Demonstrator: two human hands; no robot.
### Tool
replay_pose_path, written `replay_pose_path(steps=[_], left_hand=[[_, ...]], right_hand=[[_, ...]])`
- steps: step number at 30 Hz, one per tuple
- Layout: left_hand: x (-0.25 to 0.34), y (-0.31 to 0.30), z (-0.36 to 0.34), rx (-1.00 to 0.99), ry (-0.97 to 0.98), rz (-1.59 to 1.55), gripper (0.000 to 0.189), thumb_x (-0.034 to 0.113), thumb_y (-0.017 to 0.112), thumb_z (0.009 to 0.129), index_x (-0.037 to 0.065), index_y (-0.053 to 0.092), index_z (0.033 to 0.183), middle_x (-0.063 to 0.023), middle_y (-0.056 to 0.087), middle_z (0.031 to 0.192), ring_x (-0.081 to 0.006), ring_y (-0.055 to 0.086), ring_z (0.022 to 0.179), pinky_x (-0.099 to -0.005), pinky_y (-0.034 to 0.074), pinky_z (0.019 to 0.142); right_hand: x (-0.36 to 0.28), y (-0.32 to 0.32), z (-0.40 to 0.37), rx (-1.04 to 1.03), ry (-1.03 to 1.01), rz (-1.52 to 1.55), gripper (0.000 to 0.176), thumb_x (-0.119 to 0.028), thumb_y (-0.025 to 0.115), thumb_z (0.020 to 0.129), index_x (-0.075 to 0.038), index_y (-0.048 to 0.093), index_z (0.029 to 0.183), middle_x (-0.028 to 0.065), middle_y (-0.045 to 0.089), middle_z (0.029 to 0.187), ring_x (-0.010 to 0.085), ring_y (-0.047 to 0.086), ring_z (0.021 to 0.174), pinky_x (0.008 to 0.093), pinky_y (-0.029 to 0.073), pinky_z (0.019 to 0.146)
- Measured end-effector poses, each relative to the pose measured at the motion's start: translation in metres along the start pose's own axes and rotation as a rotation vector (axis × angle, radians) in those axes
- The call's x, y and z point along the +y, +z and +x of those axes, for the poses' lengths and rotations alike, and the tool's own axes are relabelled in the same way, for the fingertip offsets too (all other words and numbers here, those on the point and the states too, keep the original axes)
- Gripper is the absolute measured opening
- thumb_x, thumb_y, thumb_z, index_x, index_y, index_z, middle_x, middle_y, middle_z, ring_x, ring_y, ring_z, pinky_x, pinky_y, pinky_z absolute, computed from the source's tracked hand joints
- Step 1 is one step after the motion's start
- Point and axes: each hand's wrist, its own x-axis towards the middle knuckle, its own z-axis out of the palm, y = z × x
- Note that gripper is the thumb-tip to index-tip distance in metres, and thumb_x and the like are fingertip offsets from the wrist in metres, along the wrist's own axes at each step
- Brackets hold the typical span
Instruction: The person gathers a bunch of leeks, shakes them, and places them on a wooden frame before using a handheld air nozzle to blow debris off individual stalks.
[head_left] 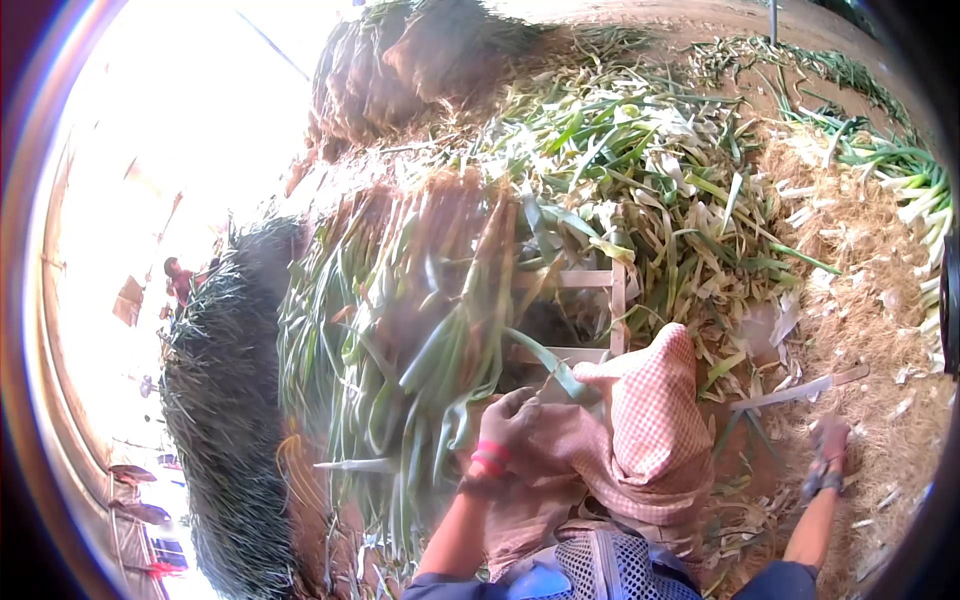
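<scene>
My left hand [508,418], in a dark glove with a red band at the wrist, is closed beside my knee, at the edge of a heap of green onions [400,300]. A loose green leaf [548,362] bends down close to its fingers; what they hold is hidden. My right hand [828,447], gloved and smeared by motion, is out to the right over the litter of roots. Just above it lies a long knife [795,391] with a pale blade and a wooden handle. A checked cloth [650,410] covers my legs.
A wooden frame [618,305] stands in front of my knees. Behind it spreads a pile of cut leaves [640,150]. Stacked onion bundles [235,400] rise on the left, more green onions [920,185] lie far right, and a person [178,280] is in the distance.
</scene>
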Motion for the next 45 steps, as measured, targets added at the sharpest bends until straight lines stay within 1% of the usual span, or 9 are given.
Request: replay_pose_path(steps=[1,6,7,8,15,29,34,36,45], left_hand=[[0.003,-0.002,-0.002,0.013,0.018,0.027,0.032,0.011,0.07,0.103,-0.006,0.069,0.131,-0.0021,0.076,0.108,-0.0076,0.069,0.092,-0.0252,0.057,0.082],[0.029,-0.039,-0.023,0.208,0.286,0.564,0.024,0.01,0.068,0.101,-0.002,0.077,0.12,-0.008,0.079,0.104,-0.0173,0.071,0.094,-0.0313,0.057,0.089],[0.013,-0.06,-0.023,0.183,0.046,0.339,0.023,0.011,0.067,0.103,-0.003,0.077,0.118,-0.0043,0.077,0.095,-0.0111,0.068,0.078,-0.027,0.055,0.07],[0.048,-0.028,-0.045,0.217,0.033,0.299,0.021,0.013,0.066,0.105,-0.002,0.078,0.115,-0.0003,0.073,0.087,-0.0058,0.06,0.066,-0.0229,0.046,0.056],[-0.071,-0.091,-0.04,0.394,-0.105,0.169,0.019,0.012,0.074,0.101,0.004,0.073,0.118,0.0008,0.074,0.094,-0.0023,0.053,0.062,-0.0188,0.041,0.051],[-0.046,-0.053,-0.043,0.495,-0.122,0.313,0.019,0.013,0.077,0.099,0.004,0.074,0.116,0.0,0.076,0.096,-0.0011,0.056,0.063,-0.017,0.041,0.052],[-0.043,-0.05,-0.046,0.486,-0.061,0.287,0.015,0.01,0.08,0.095,0.004,0.072,0.106,0.0021,0.067,0.084,-0.0026,0.051,0.058,-0.0191,0.039,0.049],[-0.069,-0.08,-0.044,0.537,-0.042,0.286,0.013,0.007,0.08,0.094,0.005,0.072,0.104,0.0027,0.068,0.083,-0.0023,0.051,0.057,-0.0187,0.038,0.049],[-0.037,-0.037,-0.04,0.469,-0.029,0.186,0.009,-0.001,0.077,0.094,0.0,0.072,0.101,0.001,0.071,0.091,-0.0031,0.058,0.071,-0.0185,0.047,0.064]], right_hand=[[0.007,0.047,-0.009,-0.032,-0.446,-0.758,0.019,-0.024,0.074,0.083,-0.014,0.068,0.067,0.0045,0.068,0.07,0.024,0.066,0.066,0.0386,0.05,0.057],[-0.116,0.109,-0.146,0.222,-0.783,-0.417,0.007,-0.021,0.076,0.082,-0.018,0.074,0.088,0.0082,0.069,0.078,0.0223,0.063,0.067,0.0387,0.048,0.059],[-0.082,0.168,-0.177,-0.628,-0.472,-0.503,0.008,-0.021,0.074,0.085,-0.02,0.075,0.092,0.0118,0.07,0.081,0.026,0.064,0.069,0.0434,0.048,0.06],[-0.085,0.187,-0.192,-0.789,-0.34,-0.502,0.007,-0.024,0.07,0.089,-0.02,0.076,0.092,0.0154,0.07,0.083,0.0325,0.069,0.075,0.0511,0.05,0.063],[-0.153,0.171,-0.205,-0.514,0.649,0.304,0.045,-0.042,0.067,0.085,0.0,0.077,0.097,0.0315,0.072,0.102,0.0503,0.07,0.099,0.0546,0.056,0.086],[-0.183,0.227,-0.173,-0.917,0.114,0.211,0.036,-0.037,0.067,0.087,-0.004,0.08,0.094,0.0242,0.076,0.101,0.0393,0.074,0.096,0.0496,0.058,0.083],[-0.179,0.328,-0.153,-1.115,-0.078,0.096,0.041,-0.036,0.07,0.093,-0.009,0.075,0.122,0.0245,0.074,0.113,0.0427,0.072,0.103,0.0534,0.055,0.091],[-0.255,0.251,-0.114,-0.885,0.405,0.183,0.046,-0.034,0.07,0.094,-0.011,0.069,0.133,0.0241,0.072,0.124,0.0429,0.07,0.112,0.053,0.055,0.096],[-0.271,0.282,-0.111,-0.722,0.389,0.316,0.046,-0.033,0.067,0.094,-0.002,0.07,0.127,0.0276,0.07,0.128,0.0445,0.068,0.116,0.0538,0.055,0.098]])
